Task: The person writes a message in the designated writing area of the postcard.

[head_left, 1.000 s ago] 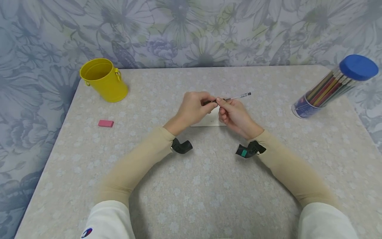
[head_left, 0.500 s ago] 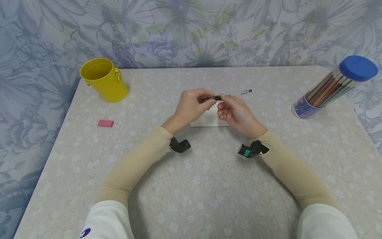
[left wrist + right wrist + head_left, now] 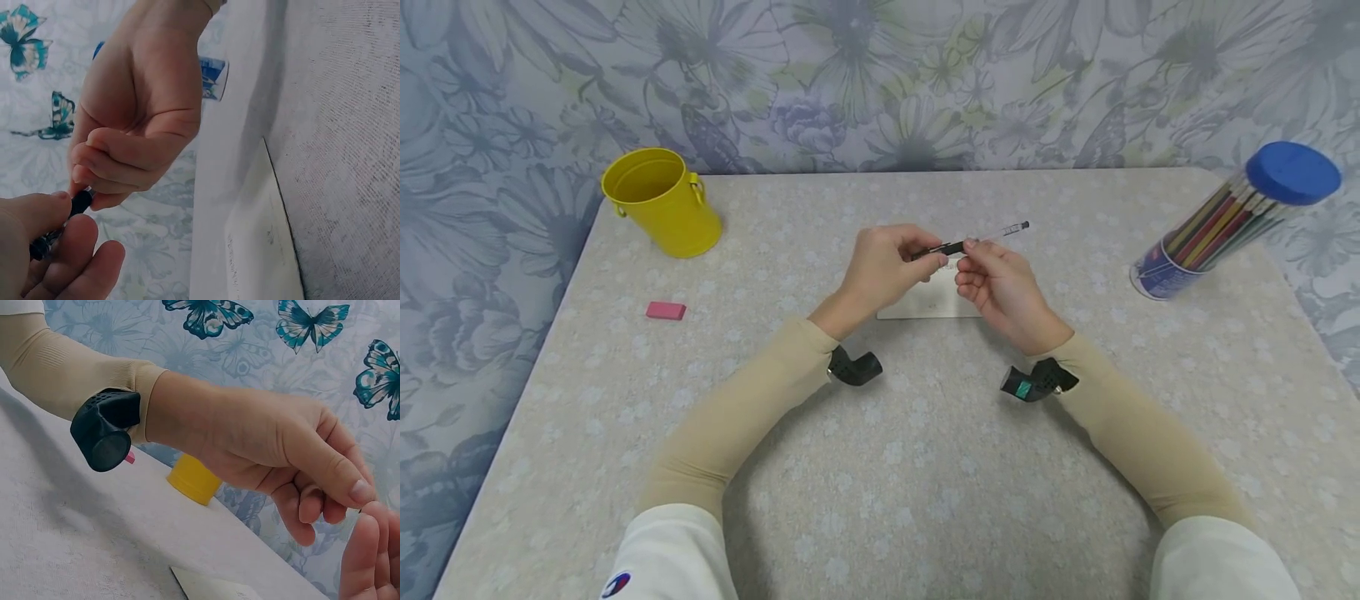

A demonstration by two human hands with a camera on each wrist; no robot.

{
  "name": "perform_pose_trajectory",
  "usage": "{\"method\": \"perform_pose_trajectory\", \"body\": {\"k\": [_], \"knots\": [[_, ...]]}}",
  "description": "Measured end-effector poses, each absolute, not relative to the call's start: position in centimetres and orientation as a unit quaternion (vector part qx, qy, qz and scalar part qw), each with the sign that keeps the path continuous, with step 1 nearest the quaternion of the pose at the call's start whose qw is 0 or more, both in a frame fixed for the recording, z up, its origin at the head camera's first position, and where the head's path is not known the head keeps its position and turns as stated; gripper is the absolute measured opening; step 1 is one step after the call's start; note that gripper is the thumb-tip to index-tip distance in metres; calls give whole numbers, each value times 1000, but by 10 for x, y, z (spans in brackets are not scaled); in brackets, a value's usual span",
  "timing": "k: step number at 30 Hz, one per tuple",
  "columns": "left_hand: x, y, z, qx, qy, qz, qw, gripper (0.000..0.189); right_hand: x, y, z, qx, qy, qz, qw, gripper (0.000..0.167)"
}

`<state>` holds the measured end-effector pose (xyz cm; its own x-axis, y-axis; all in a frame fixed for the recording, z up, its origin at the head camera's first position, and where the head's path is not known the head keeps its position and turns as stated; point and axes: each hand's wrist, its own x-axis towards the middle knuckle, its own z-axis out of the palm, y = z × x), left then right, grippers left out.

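A slim pen with a clear barrel and black parts (image 3: 953, 247) is held above the table between the two hands. My left hand (image 3: 887, 265) pinches its black end between thumb and fingers. My right hand (image 3: 1003, 287) pinches it farther along, and the clear barrel end (image 3: 1015, 228) sticks out beyond that hand. In the left wrist view, the pen's dark part (image 3: 81, 201) shows between both hands' fingertips. The right wrist view hides most of the pen behind fingers. Below the hands lies a cream paper or booklet (image 3: 928, 303) with small print, partly covered by them.
On the left stand a yellow bucket (image 3: 681, 217) and, nearer, a pink eraser (image 3: 666, 311). A clear tub of pencils (image 3: 1213, 221) with a blue lid stands at the right. Patterned wallpaper (image 3: 880, 83) rises behind the table's back edge.
The right hand has shifted slightly right along the pen, away from the left hand, so more of the black part shows between them. More of the cream paper is visible.
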<state>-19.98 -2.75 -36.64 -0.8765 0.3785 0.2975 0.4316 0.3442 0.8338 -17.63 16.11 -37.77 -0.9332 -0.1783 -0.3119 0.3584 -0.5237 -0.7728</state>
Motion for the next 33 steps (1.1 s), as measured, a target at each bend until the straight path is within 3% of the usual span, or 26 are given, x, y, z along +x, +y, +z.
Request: {"method": "perform_pose_trajectory", "body": {"k": [13,18,26,33], "knots": [[-194,-16,-375,-279,-815,-501,84,17,-174,159,-378,111,502,-850,112,21],[-195,-14,-377,-269,-829,-486,64,22,-177,165,-380,120,509,-844,117,23],[-192,-19,-371,-231,-868,-440,-17,59,-191,191,-377,119,496,-845,159,19],[-195,-48,-366,-221,-893,-393,-3,53,-207,220,-376,119,557,-800,188,19]]}}
